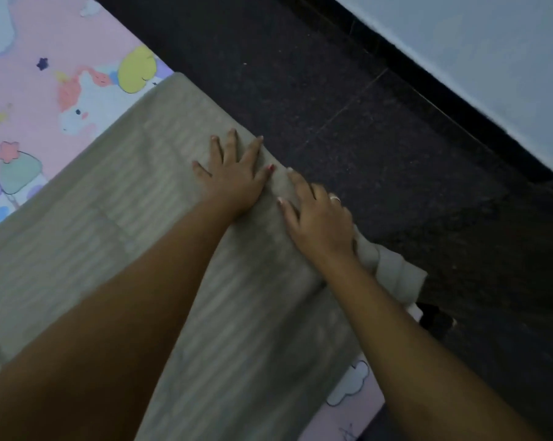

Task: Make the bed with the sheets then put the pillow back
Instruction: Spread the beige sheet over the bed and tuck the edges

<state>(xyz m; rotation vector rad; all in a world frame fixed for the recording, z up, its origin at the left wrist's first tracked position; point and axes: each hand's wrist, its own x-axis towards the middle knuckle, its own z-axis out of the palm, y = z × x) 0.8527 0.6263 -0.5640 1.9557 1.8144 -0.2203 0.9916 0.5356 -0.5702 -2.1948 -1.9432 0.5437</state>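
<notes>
head cam: sheet-laying step, left hand (233, 176) & right hand (318, 219) both flat w/ fingers spread, pressing grey striped sheet (135, 224) at edge of pink printed bed (30, 81); next prob needs bunched corner (392, 268) tucked, pillow not in view.

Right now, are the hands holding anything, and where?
Nothing is plainly held. The left hand presses flat on the grey sheet; the right hand rests on its edge, outer fingers hidden.

Left hand (233, 176) lies flat, fingers spread; right hand (316, 218) flat beside it.
</notes>
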